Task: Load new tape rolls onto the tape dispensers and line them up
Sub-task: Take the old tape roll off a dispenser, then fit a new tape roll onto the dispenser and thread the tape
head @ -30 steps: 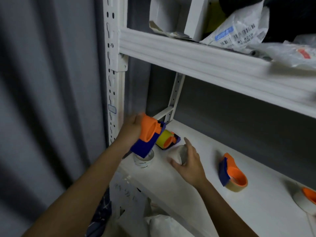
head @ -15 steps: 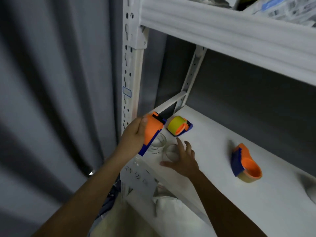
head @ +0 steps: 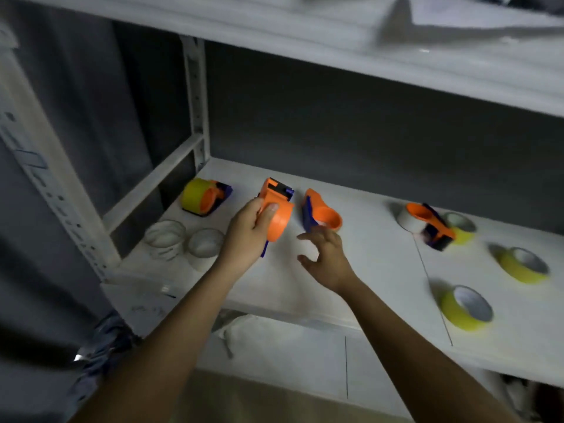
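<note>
Near edge of the white shelf [head: 381, 288]: a yellow tape roll [head: 467, 307] lies at the right front; a second yellow roll [head: 523, 264] sits just behind it, further right; two clear empty cores [head: 183, 244] stand side by side at the left front. Right hand [head: 328, 259] hovers over the shelf, fingers spread apart and loosely bent, holding nothing; fingertips close to the middle dispenser, contact unclear. Left hand [head: 248, 236] grips an orange and blue tape dispenser [head: 274, 213] held up above the shelf, thumb across the orange drum, fingers wrapped behind it; no roll visible on it. Just right of it the middle dispenser [head: 320, 213] lies on the shelf, orange hub up, with a pale roll under it. Far left, near the shelf post [head: 197, 102], a dispenser loaded with yellow tape [head: 203, 196] rests on the shelf. Far right, another dispenser [head: 428, 222] leans over a white roll [head: 407, 222], with a third yellow roll [head: 462, 228] touching it behind.
</note>
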A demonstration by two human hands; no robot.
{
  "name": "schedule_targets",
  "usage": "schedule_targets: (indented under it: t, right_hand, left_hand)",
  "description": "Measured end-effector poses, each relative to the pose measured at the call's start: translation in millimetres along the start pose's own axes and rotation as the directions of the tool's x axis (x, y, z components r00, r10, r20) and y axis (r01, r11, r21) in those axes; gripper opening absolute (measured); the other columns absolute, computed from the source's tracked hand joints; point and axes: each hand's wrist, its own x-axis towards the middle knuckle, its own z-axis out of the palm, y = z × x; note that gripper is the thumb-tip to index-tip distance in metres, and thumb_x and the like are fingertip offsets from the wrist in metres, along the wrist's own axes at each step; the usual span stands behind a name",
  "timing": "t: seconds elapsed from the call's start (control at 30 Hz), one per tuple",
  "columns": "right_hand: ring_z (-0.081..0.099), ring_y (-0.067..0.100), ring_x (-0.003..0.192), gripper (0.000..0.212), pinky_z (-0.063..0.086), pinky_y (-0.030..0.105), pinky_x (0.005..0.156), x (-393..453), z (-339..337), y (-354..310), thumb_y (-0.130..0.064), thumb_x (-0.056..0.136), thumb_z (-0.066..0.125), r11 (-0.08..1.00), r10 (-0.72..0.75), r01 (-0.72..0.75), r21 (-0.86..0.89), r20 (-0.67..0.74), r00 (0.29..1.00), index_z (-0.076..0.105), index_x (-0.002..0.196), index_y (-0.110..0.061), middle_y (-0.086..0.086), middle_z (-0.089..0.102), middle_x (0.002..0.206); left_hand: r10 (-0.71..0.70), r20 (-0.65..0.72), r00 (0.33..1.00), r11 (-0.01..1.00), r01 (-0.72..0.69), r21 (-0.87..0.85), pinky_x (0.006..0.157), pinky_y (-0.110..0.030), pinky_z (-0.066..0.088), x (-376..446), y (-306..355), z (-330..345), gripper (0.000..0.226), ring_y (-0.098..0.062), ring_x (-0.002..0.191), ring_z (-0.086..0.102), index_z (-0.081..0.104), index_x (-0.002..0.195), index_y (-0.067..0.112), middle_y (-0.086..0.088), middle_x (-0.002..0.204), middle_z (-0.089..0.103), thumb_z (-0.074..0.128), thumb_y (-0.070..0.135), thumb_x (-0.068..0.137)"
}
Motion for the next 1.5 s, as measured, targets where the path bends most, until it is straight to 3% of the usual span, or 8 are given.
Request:
schedule_targets:
  t: [0.1,0.27,0.5,0.77,0.9,1.03,1.27,1.5]
  right_hand:
    - [0.031,0.027,0.132,0.042,0.022,0.025,0.103,-17.3,-32.8,36.4,-0.018,0.083,0.067,0.999,0.040,-0.040,-0.010,-0.034,0.999,0.059,0.123,-0.021,0.007,0.046,0.137]
    - [0.032,0.023,0.133,0.034,0.026,0.025,0.101,-57.8,-85.4,109.8,-0.019,0.084,0.066,0.992,0.117,-0.112,0.058,-0.108,0.987,0.062,0.118,-0.022,0.007,0.044,0.136]
    - [0.043,0.028,0.124,0.030,0.026,0.020,0.096,-119.2,-180.9,235.0,-0.011,0.079,0.070,0.983,0.179,-0.182,0.002,-0.191,0.965,0.069,0.109,-0.013,0.014,0.054,0.126]
    - [0.051,0.028,0.116,0.025,0.039,0.038,0.099,-135.9,-238.4,320.4,-0.007,0.079,0.068,0.979,0.204,-0.205,0.019,-0.234,0.951,0.070,0.104,-0.009,0.013,0.063,0.113]
    - [0.051,0.025,0.116,0.026,0.036,0.026,0.097,-138.3,-248.5,348.7,-0.008,0.079,0.068,0.969,0.243,-0.247,0.012,-0.236,0.941,0.070,0.105,-0.009,0.011,0.064,0.113]
    - [0.051,0.026,0.118,0.030,0.036,0.027,0.097,-143.2,-255.2,381.5,-0.012,0.080,0.068,0.954,0.294,-0.298,0.013,-0.222,0.930,0.067,0.110,-0.010,0.010,0.064,0.118]
    - [0.025,0.033,0.135,0.075,0.029,0.042,0.103,-134.3,-268.1,456.1,-0.038,0.084,0.061,0.859,0.492,-0.493,-0.134,-0.044,0.869,0.023,0.147,-0.022,0.004,0.033,0.150]
    - [0.008,0.039,0.142,0.101,0.024,0.053,0.108,-92.5,-303.5,515.0,-0.058,0.077,0.064,0.843,0.465,-0.411,-0.347,0.087,0.881,-0.003,0.149,-0.033,0.006,-0.004,0.158]
  left_hand:
    - [0.014,0.079,0.997,1.000,-0.016,0.018,0.058,-0.021,0.034,-3.9,17.7,48.1,0.023,-0.008,0.062,0.045,0.052,0.085,0.010,0.001,0.070,0.048,0.043,0.027,0.097]
    - [-0.029,0.181,0.983,1.000,0.027,0.012,0.066,-0.034,0.040,-16.4,46.0,141.3,0.031,-0.025,0.076,0.052,0.053,0.094,0.000,-0.022,0.091,0.055,0.049,0.030,0.095]
    - [-0.026,0.256,0.966,0.999,0.015,0.045,0.067,-0.028,0.043,-36.2,99.2,282.7,0.029,-0.022,0.079,0.056,0.055,0.098,0.002,-0.010,0.089,0.058,0.051,0.031,0.094]
    - [-0.032,0.288,0.957,0.999,0.037,-0.012,0.061,-0.026,0.037,-37.4,130.5,370.1,0.030,-0.016,0.069,0.048,0.056,0.091,-0.001,-0.012,0.080,0.056,0.054,0.028,0.092]
    - [-0.010,0.317,0.948,0.999,0.019,-0.028,0.063,-0.032,0.035,-23.2,136.3,398.0,0.032,-0.021,0.069,0.046,0.054,0.088,-0.006,-0.026,0.080,0.053,0.055,0.026,0.092]
    - [-0.007,0.360,0.933,0.999,0.020,-0.032,0.056,-0.028,0.028,-13.9,143.9,426.8,0.035,-0.013,0.058,0.034,0.037,0.066,0.010,-0.007,0.064,0.036,0.055,0.024,0.092]
    - [-0.062,0.379,0.923,0.998,0.057,0.025,0.056,-0.025,0.032,-8.9,158.2,478.1,0.036,-0.016,0.063,0.042,0.047,0.087,-0.006,-0.012,0.075,0.044,0.052,0.030,0.093]
    - [-0.154,0.267,0.951,0.988,0.153,0.023,0.061,-0.030,0.033,-11.0,170.2,521.2,0.033,-0.019,0.066,0.045,0.050,0.083,-0.003,-0.013,0.075,0.047,0.049,0.028,0.095]
